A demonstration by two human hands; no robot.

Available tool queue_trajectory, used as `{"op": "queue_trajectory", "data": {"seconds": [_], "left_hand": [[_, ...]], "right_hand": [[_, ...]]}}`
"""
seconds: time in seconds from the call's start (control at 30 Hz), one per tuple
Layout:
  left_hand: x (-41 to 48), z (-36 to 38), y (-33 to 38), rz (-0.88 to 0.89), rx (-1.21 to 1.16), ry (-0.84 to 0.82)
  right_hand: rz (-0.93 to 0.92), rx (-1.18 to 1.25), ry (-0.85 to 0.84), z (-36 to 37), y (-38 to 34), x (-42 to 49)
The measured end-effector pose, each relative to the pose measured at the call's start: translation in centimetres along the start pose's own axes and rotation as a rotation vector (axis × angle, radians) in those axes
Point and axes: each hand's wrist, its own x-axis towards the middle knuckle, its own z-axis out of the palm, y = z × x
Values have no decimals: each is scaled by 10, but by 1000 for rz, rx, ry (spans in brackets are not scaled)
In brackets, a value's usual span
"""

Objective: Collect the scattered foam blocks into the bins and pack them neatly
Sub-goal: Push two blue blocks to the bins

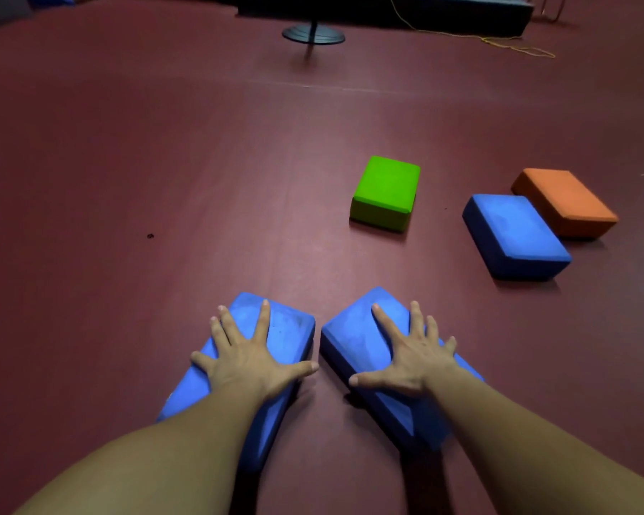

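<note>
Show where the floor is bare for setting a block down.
Widest bare floor: left of the green block, toward the round black base. Narrower strip: between green block and far blue block. Crowded: orange block close behind it; left near blue block and right near blue block almost meet.

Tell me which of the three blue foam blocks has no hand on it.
The far blue block, beside the orange block at right. The left hand lies flat on the near-left blue block, the right hand on the near-right one.
</note>
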Motion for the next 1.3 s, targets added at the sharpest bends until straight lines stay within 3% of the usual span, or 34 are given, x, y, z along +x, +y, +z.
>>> {"op": "queue_trajectory", "data": {"seconds": [0.13, 0.27, 0.47, 0.83, 1.07, 1.3], "left_hand": [[-6, -4, -5, 0, 15, 6], [-35, 2, -10, -58, -17, 14], [-79, -38, -56, -279, -247, 2], [-111, -284, -197, -587, -533, -2], [-81, -430, -330, -686, -536, 78], [-3, -535, -471, -833, -587, 187]], "right_hand": [[-23, -41, 57, 2, -9, -3], [80, 44, 59, 11, -33, -28], [196, 292, -1, 6, -97, -98], [42, 353, -95, -190, -308, -191], [-54, 352, -96, -294, -481, -205], [-242, 334, -101, -352, -665, -169]]}}
